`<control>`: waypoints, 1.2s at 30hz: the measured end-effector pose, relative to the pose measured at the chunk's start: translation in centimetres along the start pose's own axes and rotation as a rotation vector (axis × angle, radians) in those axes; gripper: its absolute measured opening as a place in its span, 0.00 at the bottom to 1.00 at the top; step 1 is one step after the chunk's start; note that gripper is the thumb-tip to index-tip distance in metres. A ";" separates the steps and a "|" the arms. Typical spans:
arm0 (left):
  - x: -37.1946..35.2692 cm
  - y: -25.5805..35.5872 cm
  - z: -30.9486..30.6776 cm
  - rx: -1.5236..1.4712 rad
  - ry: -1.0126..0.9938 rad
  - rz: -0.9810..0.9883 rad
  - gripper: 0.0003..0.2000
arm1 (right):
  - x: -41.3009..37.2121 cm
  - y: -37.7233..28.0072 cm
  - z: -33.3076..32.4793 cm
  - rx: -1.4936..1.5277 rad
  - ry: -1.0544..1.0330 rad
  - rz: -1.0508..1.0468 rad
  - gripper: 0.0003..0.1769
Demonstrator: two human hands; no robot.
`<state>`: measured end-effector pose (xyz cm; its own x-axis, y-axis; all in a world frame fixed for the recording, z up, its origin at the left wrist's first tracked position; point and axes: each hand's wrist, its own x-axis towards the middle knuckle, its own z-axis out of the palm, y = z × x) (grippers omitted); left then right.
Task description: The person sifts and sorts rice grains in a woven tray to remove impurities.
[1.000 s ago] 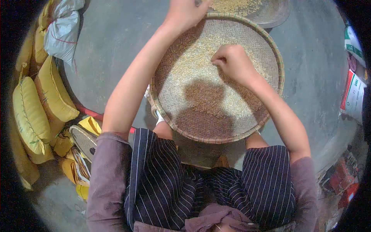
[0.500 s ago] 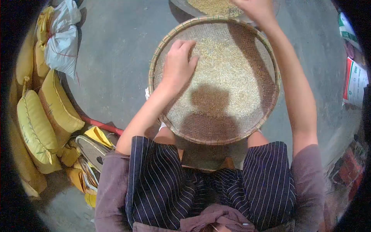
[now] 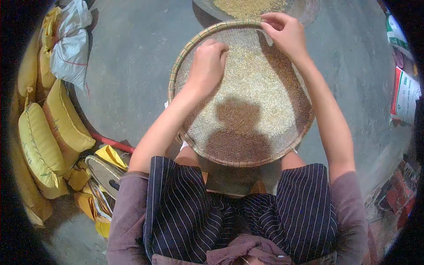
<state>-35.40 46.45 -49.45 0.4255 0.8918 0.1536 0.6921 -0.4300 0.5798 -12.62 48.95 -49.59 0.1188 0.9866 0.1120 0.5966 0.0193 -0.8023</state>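
Observation:
A round woven winnowing basket (image 3: 289, 68) lies in front of my knees, with pale grain (image 3: 260, 84) spread over it. My left hand (image 3: 210, 64) is over the basket's left side at the edge of the grain. Its fingers are curled in and pinched together; what they hold, if anything, is hidden. At the far right rim is my right hand (image 3: 287, 37), its fingers stretched toward the rim and its thumb apart from them. Just beyond the basket stands a wide metal pan (image 3: 304, 13) with a heap of yellowish grain (image 3: 247, 6).
Along the left lie several stuffed yellow sacks (image 3: 39, 141) and a tied white bag (image 3: 70, 57). Nearer me is a second woven basket (image 3: 102, 172) on its edge beside a red pole (image 3: 112, 143). A red and white bag (image 3: 404, 92) sits at the far right.
My right hand has drawn back from over the pan to the basket's far rim. My left hand's fingers have closed into a pinch, and the hand has shifted slightly.

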 end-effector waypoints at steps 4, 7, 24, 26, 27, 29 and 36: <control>0.4 -0.1 -0.2 0.009 -0.034 0.006 0.10 | -0.3 -0.2 -0.1 -0.042 0.013 -0.029 0.13; 0.3 0.1 -0.6 -0.049 -0.118 -0.068 0.09 | -0.2 -0.1 -0.1 -0.054 0.000 -0.046 0.13; 1.1 0.3 -0.6 0.035 -0.191 0.049 0.04 | -6.7 -1.5 -3.4 0.058 0.067 0.232 0.09; 1.0 0.4 -0.7 0.048 -0.201 0.035 0.04 | -7.3 -1.1 -3.6 0.092 0.059 0.277 0.09; 1.0 0.5 -0.7 0.060 -0.212 0.019 0.04 | -7.5 -0.9 -3.7 0.091 0.063 0.278 0.09; 1.1 0.4 -0.7 0.038 -0.187 0.049 0.04 | -7.8 -0.6 -3.9 0.092 0.099 0.290 0.09; 4.9 -0.6 -2.8 -0.130 -0.324 -0.124 0.07 | -7.6 -0.9 -6.9 -0.052 0.090 0.214 0.09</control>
<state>-35.38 51.45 -46.78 0.5201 0.8364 -0.1730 0.6789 -0.2819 0.6779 -8.56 40.31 -45.68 0.3158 0.9488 -0.0042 0.5901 -0.1999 -0.7822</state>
